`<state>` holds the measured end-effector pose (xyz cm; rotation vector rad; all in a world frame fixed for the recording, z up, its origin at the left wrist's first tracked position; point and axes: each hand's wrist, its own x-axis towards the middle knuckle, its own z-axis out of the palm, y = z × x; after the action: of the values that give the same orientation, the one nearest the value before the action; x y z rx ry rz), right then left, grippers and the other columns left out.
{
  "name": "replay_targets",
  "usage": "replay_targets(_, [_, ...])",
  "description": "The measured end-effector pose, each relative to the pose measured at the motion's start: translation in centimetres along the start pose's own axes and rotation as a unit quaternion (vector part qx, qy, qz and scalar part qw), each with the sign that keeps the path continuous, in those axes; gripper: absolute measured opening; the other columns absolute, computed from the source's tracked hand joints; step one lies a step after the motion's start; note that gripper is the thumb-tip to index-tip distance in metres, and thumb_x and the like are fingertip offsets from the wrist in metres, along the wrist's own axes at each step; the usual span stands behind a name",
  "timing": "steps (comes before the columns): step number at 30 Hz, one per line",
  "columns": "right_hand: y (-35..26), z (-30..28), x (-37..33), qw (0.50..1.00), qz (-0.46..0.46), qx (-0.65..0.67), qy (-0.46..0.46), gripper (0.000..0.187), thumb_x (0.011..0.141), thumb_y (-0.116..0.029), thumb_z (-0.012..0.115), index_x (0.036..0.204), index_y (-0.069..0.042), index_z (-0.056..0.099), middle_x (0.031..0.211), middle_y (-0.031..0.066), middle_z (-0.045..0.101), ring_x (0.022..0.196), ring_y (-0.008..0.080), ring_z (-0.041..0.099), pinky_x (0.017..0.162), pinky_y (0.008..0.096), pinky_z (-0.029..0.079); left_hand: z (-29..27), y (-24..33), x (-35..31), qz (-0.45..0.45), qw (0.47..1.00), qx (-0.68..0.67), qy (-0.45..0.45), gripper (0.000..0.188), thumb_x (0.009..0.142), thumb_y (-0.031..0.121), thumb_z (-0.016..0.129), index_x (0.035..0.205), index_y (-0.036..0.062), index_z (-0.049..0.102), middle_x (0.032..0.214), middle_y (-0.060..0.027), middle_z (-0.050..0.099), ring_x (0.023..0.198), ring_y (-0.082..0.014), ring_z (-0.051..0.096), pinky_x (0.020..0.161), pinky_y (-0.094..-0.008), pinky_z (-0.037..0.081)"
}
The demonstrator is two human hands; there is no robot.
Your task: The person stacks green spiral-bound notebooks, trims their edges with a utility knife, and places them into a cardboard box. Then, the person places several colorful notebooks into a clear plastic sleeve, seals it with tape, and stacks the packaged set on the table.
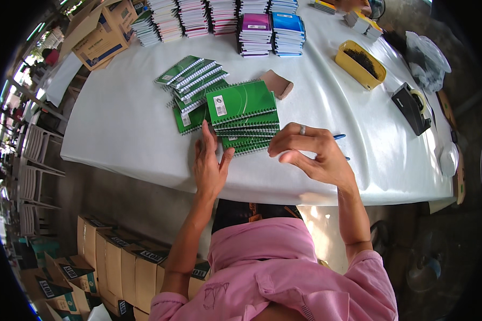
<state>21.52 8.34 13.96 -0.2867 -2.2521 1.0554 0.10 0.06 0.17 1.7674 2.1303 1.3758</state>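
Observation:
Green spiral notebooks with white labels lie in two overlapping piles. The nearer notebook pile point(243, 101) is slightly askew; the fanned notebook pile point(195, 80) sits behind and to its left. My left hand point(211, 167) has its fingers stretched out beside the nearer pile's left front, fingertips touching or almost touching the lower notebooks. At that pile's front right corner is my right hand point(313, 152), fingers bent, thumb apart from them, nothing visible between. It wears a ring. Partly hidden behind this hand is a blue pen point(339, 137). A brown cardboard piece point(277, 84) lies behind the pile.
Tall notebook stacks point(193, 18) line the table's far side, with purple notebooks point(255, 35) and blue notebooks point(288, 35). Rightward are a yellow tub point(380, 80) of dark bits and a black tape dispenser point(411, 109). An open carton point(104, 37) stands far left; cartons point(126, 262) fill the floor.

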Motion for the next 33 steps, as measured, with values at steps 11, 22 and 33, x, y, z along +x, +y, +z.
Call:
replay_targets(11, [6.5, -0.6, -0.3, 0.993, 0.104, -0.002, 0.05, 0.019, 0.09, -0.016, 0.063, 0.09, 0.002, 0.068, 0.085, 0.0108, 0.065, 0.082, 0.0214, 0.059, 0.076, 0.0331, 0.047, -0.1, 0.0, 0.0, -0.016, 0.999, 0.009, -0.035, 0.088, 0.089, 0.045, 0.06, 0.148, 0.0, 0.013, 0.135, -0.0219, 0.05, 0.12, -0.0323, 0.054, 0.11, -0.0476, 0.028])
replay_targets(22, [-0.5, -6.3, 2.1, 0.954, -0.203, 0.101, 0.199, 0.043, 0.101, -0.028, 0.043, 0.095, 0.009, 0.063, 0.101, 0.0204, 0.063, 0.094, 0.0266, 0.061, 0.082, 0.036, 0.048, 0.2, -0.4, 0.1, -0.022, 0.999, -0.011, -0.026, 0.086, 0.089, 0.038, 0.062, 0.148, -0.0007, 0.013, 0.118, -0.0186, 0.063, 0.12, -0.0299, 0.054, 0.111, -0.0466, 0.025])
replay_targets(33, [10.4, -0.8, 2.9, 0.946, 0.249, 0.029, 0.206, 0.059, 0.098, -0.051, 0.041, 0.123, 0.001, 0.056, 0.117, 0.0134, 0.06, 0.114, 0.0219, 0.052, 0.101, 0.0343, 0.038, -1.3, 1.0, 4.6, -0.123, 0.97, -0.209, 0.034, 0.064, 0.099, 0.031, 0.047, 0.147, -0.0026, 0.021, 0.147, -0.0224, 0.034, 0.137, -0.0293, 0.033, 0.111, -0.0336, 0.025])
